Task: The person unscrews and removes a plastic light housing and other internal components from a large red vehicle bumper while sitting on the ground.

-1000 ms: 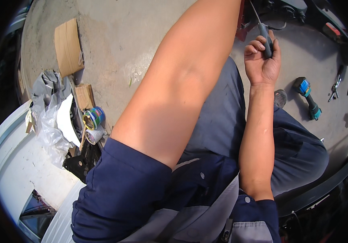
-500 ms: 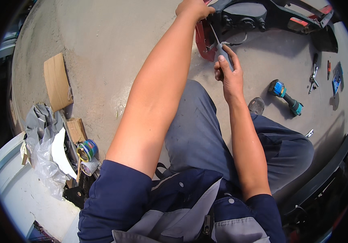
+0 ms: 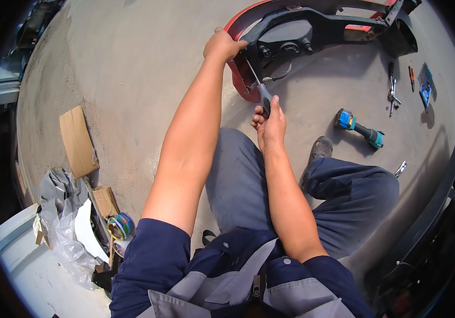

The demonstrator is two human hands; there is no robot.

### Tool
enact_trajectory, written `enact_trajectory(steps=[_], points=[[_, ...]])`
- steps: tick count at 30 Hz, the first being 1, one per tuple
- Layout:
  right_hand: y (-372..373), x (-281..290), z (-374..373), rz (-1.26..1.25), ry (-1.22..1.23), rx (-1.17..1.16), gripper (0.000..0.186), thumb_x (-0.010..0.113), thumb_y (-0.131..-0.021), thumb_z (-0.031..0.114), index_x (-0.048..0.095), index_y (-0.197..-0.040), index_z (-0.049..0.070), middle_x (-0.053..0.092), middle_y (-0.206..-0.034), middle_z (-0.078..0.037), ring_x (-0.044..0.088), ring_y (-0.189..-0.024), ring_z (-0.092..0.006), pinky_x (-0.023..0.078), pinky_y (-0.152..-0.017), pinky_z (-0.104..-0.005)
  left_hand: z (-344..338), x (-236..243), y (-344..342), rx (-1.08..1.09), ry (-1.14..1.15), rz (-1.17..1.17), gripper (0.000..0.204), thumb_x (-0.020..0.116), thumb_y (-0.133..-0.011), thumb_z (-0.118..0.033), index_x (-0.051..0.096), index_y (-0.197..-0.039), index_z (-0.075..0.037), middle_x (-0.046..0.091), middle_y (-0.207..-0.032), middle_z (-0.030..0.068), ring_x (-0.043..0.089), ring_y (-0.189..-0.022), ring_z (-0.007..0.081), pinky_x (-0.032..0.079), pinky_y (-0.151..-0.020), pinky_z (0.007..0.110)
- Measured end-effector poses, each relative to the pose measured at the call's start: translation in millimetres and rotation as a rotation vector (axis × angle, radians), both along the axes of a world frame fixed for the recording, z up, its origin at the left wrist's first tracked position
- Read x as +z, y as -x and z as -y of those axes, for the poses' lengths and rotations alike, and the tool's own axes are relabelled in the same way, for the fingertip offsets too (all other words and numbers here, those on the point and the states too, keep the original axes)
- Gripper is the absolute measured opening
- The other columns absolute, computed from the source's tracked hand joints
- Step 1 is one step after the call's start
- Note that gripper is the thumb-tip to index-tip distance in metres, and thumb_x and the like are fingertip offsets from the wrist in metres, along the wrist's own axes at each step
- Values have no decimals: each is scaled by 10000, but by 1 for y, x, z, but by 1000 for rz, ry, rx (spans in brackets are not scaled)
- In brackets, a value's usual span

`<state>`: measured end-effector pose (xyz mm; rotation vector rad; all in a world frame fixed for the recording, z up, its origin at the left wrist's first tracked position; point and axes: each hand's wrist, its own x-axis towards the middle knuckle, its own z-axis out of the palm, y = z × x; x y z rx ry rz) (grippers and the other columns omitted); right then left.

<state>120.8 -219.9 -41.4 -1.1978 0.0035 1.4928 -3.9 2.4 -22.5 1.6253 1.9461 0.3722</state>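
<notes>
Grey-beige concrete floor [image 3: 137, 63] with darker brownish stains [image 3: 71, 79] toward the left, bright light and dark shadows [image 3: 338, 68].

Grey floor [image 3: 132, 69] under a red-and-black panel [image 3: 324, 33], teal power tool [image 3: 362, 129], small hand tools [image 3: 393, 97] and flat cardboard [image 3: 78, 141]

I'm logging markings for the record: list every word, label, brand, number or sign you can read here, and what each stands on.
None can be read.
Tin: coloured side, any lettering too small to read.
Power tool: any marking too small to read.
Screwdriver in the right hand: nothing legible on its handle.
Panel at the left hand: nothing legible.
</notes>
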Motion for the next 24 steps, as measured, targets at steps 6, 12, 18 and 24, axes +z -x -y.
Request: enact_trajectory(steps=[6, 12, 18, 24], points=[[7, -12, 10, 1028, -241, 187, 490, 672, -875, 92, 547, -1346, 45, 598, -1219, -161, 580, -1175, -301, 431, -1069, -426, 1, 3, -4, 12, 4, -32, 680, 863, -746, -399, 550, -1151, 49, 727, -895, 178, 723, -679, 272, 578, -637, 378], [8, -3, 4, -3, 80, -33, 296, 534, -1035, 176, 553, -1310, 70, 646, -992, -92, 621, -784, -162, 536, -639, -316, -1, 4, -2, -4, 101, -16, 728, 835, -774, -453, 512, -1225, 18, 745, -1004, 173, 752, -830, 277, 582, -796, 403], [24, -19, 5, 405, -35, -124, 313, 528, -1052, 248, 528, -1300, 56, 643, -937, -84, 620, -750, -144, 518, -576, -288, -6, -8, 2, -21, 1, -66, 734, 842, -769, -452, 509, -1217, 25, 748, -976, 176, 751, -812, 301, 582, -779, 409], [6, -13, 9, -197, 49, -59, 319, 575, -1011, 179, 518, -1305, 69, 629, -1057, -94, 641, -781, -156, 529, -610, -289, -1, 7, -3, -10, 73, -21, 751, 839, -770, -453, 504, -1239, 27, 744, -1033, 195, 751, -890, 313, 583, -812, 414]])
